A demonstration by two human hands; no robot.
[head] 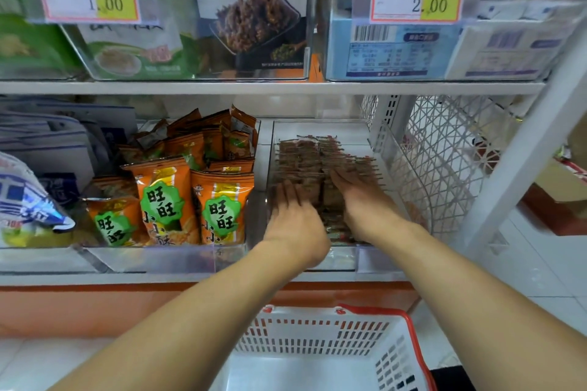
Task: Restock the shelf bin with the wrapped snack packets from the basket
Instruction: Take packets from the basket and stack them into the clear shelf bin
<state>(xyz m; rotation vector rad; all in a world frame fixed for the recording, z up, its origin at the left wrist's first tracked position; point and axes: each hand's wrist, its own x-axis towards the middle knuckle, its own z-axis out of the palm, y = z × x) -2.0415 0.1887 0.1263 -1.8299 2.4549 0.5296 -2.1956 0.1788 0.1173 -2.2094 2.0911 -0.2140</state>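
Note:
A clear plastic shelf bin (386,149) on the lower shelf holds rows of small brown wrapped snack packets (305,157). Both my hands are inside it. My left hand (293,216) lies palm down, fingers spread, on the packets at the bin's front left. My right hand (359,197) rests flat on the packets to the right, fingers pointing back and left. Neither hand visibly grips a packet. Below, on the floor, stands a white basket with a red rim (409,327); the part of its inside that shows holds no packets.
A neighbouring bin to the left holds orange snack bags (165,200). Blue-white bags (28,200) lie at the far left. The upper shelf (222,87) carries bins with price tags. A white lattice panel (444,162) and a shelf post (524,152) stand at the right.

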